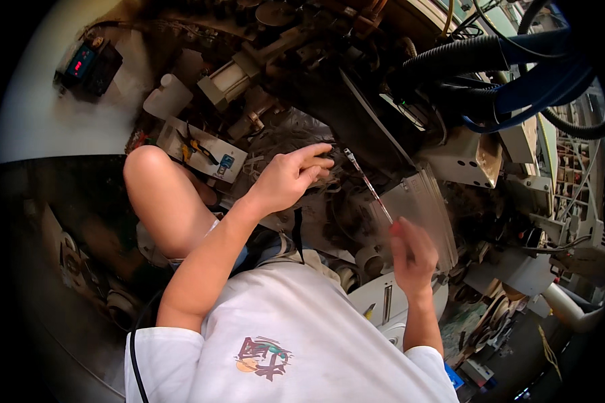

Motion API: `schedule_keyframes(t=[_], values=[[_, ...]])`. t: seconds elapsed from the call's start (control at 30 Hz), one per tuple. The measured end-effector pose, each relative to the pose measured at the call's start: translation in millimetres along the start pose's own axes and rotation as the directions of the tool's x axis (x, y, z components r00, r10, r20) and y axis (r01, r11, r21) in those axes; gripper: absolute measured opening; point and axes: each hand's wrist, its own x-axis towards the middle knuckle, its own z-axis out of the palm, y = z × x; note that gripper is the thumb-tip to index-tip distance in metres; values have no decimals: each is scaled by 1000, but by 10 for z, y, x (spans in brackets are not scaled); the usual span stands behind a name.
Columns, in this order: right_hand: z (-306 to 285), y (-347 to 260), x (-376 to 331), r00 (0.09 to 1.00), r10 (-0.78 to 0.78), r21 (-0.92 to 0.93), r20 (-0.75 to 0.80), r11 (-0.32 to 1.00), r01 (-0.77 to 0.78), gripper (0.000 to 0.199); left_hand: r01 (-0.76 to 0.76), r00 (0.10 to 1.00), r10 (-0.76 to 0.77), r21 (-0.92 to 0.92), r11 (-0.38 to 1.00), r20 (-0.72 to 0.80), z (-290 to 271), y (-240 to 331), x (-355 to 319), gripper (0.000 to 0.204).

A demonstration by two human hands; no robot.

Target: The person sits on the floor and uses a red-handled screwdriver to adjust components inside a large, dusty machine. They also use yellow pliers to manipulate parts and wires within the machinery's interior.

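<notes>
Right hand (415, 252) is closed on the lower end of a thin rod (368, 183), which points to eleven o'clock; left hand (288, 178), at ten o'clock, is half-curled near its tip, any hold unclear. The rod is held up, tip seemingly free; what else is done or left cannot be told.

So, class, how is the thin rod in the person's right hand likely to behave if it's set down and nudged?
The thin rod is probably stiff, since it runs straight out of the right hand with no visible sag. It is likely light, being so slender. It might roll if round, but its cross-section is too small to tell.
</notes>
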Motion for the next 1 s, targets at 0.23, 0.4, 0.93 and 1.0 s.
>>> schedule_keyframes(t=[0.23,0.4,0.93,1.0], values=[[93,109,76,998,51,-10,46,999,-50,32,40,998,-58,603,796,9,15,-262,318,28],[211,528,-8,886,427,229,181,858,-461,37,-356,871,490,723,592,27,43,-772,418,27],[260,1733,1198,739,638,7,217,756,-655,34,-130,726,630,844,520,-276,-1365,226,1112,14],[339,1969,1400,788,573,-153,225,820,-552,34,-121,589,767,910,396,-255,-1621,269,1131,26]])
